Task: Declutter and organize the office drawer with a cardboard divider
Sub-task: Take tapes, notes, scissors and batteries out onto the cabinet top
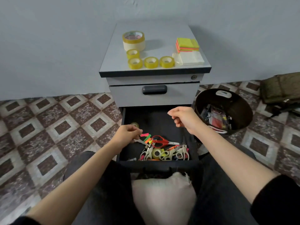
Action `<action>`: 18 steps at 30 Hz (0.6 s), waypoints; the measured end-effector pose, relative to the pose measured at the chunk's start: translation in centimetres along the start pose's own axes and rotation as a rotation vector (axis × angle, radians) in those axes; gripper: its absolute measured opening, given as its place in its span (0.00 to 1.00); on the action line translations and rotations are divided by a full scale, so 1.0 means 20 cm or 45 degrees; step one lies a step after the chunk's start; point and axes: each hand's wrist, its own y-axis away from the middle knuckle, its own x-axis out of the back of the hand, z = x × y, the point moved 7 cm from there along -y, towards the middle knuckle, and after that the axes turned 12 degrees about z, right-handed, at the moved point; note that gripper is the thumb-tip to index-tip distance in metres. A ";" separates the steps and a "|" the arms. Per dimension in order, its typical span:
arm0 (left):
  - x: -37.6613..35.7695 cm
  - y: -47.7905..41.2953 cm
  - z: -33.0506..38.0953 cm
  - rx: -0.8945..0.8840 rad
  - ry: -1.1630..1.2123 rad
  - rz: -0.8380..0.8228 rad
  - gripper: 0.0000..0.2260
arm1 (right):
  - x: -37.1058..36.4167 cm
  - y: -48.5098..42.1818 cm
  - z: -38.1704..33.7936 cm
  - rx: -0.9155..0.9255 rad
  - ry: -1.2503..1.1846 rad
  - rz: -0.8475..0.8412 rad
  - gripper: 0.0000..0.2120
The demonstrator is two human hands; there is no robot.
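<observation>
Maybe halfway: tapes [151, 62] sit on the cabinet [112, 62] top, scissors [159, 141] still clutter the drawer [159, 164] front edge (no divider visible), left hand [128, 133] pinches flags [145, 135], right hand [185, 117] curled, seemingly empty.

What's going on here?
A person sits at a small cabinet with its bottom drawer pulled open. The left hand is down among scissors and coloured flags; whether it grips anything is unclear. The right hand hovers over the drawer, fingers curled, nothing visible in it. Tape rolls and sticky notes sit on top; a bin stands beside.
</observation>
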 end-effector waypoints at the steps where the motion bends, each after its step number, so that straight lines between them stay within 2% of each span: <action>1: 0.00 0.00 -0.05 0.019 -0.013 -0.009 0.06 | -0.02 0.01 0.04 -0.007 0.035 -0.015 0.07; 11: -0.01 -0.13 -0.29 0.089 -0.174 0.001 0.05 | -0.19 -0.05 0.27 -0.097 0.340 -0.118 0.05; 15: -0.01 -0.23 -0.28 -0.097 -0.448 0.143 0.03 | -0.21 -0.14 0.41 -0.253 0.436 -0.063 0.04; 18: -0.06 -0.31 -0.28 -0.229 -0.644 0.122 0.04 | -0.16 -0.23 0.54 -0.374 0.625 0.041 0.04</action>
